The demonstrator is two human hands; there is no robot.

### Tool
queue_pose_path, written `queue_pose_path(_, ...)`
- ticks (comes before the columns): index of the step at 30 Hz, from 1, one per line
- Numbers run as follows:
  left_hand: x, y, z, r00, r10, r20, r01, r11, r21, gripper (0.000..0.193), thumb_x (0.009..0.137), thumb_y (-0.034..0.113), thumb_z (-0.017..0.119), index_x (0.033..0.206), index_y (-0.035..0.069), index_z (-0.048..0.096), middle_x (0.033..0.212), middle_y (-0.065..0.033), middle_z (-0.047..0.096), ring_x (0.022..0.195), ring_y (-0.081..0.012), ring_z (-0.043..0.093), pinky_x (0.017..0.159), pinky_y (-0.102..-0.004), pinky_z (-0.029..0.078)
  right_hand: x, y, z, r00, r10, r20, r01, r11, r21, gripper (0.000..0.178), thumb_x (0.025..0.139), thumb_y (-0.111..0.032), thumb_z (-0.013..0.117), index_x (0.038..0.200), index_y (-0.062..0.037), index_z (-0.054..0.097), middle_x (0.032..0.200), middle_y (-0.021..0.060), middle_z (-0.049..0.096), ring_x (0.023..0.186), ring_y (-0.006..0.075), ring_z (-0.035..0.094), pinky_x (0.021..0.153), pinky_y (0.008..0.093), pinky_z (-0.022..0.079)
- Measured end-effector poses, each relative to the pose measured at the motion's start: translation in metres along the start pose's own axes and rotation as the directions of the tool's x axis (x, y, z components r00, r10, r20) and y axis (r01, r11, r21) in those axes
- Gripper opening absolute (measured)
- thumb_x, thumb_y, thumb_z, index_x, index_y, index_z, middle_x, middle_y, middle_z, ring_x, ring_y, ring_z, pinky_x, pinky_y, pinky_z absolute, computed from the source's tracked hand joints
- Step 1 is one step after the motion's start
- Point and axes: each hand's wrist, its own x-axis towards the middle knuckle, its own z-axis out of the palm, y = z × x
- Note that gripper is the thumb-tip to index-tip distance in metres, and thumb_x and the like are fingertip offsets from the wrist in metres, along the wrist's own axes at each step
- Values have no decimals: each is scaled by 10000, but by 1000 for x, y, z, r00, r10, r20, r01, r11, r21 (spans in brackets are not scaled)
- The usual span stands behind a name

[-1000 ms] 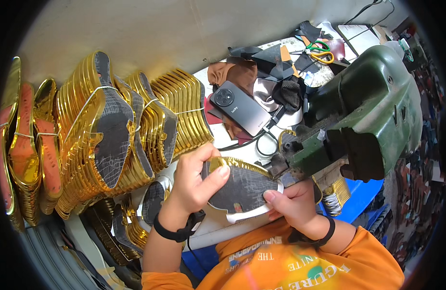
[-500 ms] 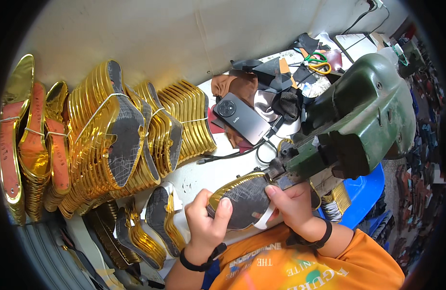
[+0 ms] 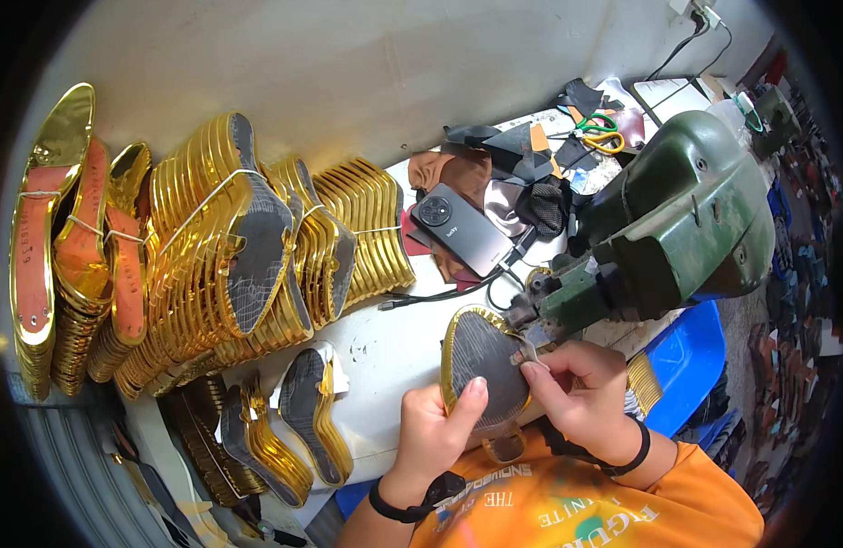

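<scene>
A dark grey shoe insole (image 3: 483, 354) with a scratched-looking face and a gold rim is held tilted up over the table's near edge. My left hand (image 3: 441, 437) grips its lower left side, thumb on the dark face, the other fingers hidden behind. My right hand (image 3: 581, 384) pinches the insole's right edge, where a small pale flap shows between thumb and forefinger. Just beyond the insole's upper right edge is the working end of a green machine (image 3: 704, 237); whether they touch I cannot tell.
Tied stacks of gold-edged insoles (image 3: 202, 228) line the table's left side, with two smaller bundles (image 3: 316, 411) nearer. A phone (image 3: 458, 228), cables, material scraps and scissors (image 3: 604, 142) lie behind. A blue bin (image 3: 686, 356) stands at the right.
The insole has turned so that its broad end points up and away. My right thumb and fingers have closed in on its edge; the white strip under it is out of sight. The view has shifted slightly.
</scene>
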Motion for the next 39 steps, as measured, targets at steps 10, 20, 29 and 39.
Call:
queue_pose_path(10,5,0,1,999,39,10,-39,996,-78,362,1028,190,614,702,34,608,694,77,556,636,-15,443,542,-234,378,4,-5,8,886,-462,-38,422,838,-346,169,755,41,772,888,-31,695,703,105,646,547,268,597,508,352,464)
queue_pose_path(20,7,-9,6,995,84,-62,-92,986,-141,373,1019,195,628,692,20,589,687,75,554,627,-16,442,535,-238,374,9,-9,12,849,-526,-40,473,793,-385,171,759,60,755,888,-25,682,694,103,636,551,273,603,504,361,468)
queue_pose_path(29,-62,-29,25,991,131,7,-82,662,-745,543,928,108,563,1429,-57,435,1337,-186,593,1170,-248,620,1011,-403,511,-27,-12,5,764,-626,156,645,749,-150,272,692,40,800,948,-17,726,688,65,622,541,212,576,497,326,451)
queue_pose_path(39,-92,-22,17,989,33,142,54,824,-564,554,870,104,576,1357,-120,438,1271,-254,598,1171,-302,625,1030,-450,514,-52,-14,-19,967,-81,243,-11,934,357,134,746,17,808,862,9,741,796,83,673,620,194,625,549,298,489)
